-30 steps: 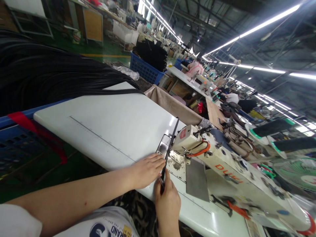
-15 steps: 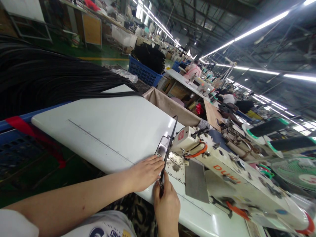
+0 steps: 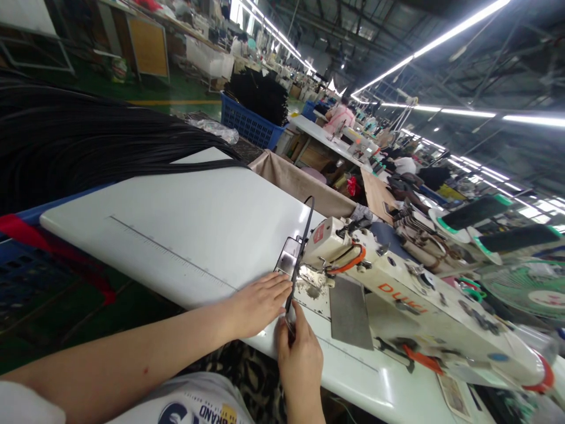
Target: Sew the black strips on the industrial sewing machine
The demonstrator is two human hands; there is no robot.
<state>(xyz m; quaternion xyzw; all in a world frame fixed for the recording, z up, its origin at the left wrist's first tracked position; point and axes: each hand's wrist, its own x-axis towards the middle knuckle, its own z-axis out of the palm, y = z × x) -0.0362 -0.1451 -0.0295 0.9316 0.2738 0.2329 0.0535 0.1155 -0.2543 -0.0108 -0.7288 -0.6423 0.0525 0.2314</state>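
Note:
A narrow black strip (image 3: 305, 227) runs under the head of a white sewing machine (image 3: 397, 294), and its far end arches up beyond the needle area. My left hand (image 3: 261, 303) lies flat on the white table, fingers stretched out and their tips against the strip's left side near the metal plate. Closer to the table's front edge, my right hand (image 3: 301, 353) pinches the near part of the strip between thumb and fingers. The strip's near end is hidden by that hand.
A thick pile of black strips (image 3: 88, 135) covers the table's far left, above a blue crate (image 3: 39, 265) with a red ribbon (image 3: 57, 247). Behind the table hangs a beige cloth bin (image 3: 304, 185). A green fan (image 3: 525, 288) stands right, and people work in the background.
The whole view has shifted slightly. The strip's far end arches a little higher past the machine head. Both hands keep nearly the same places along the strip.

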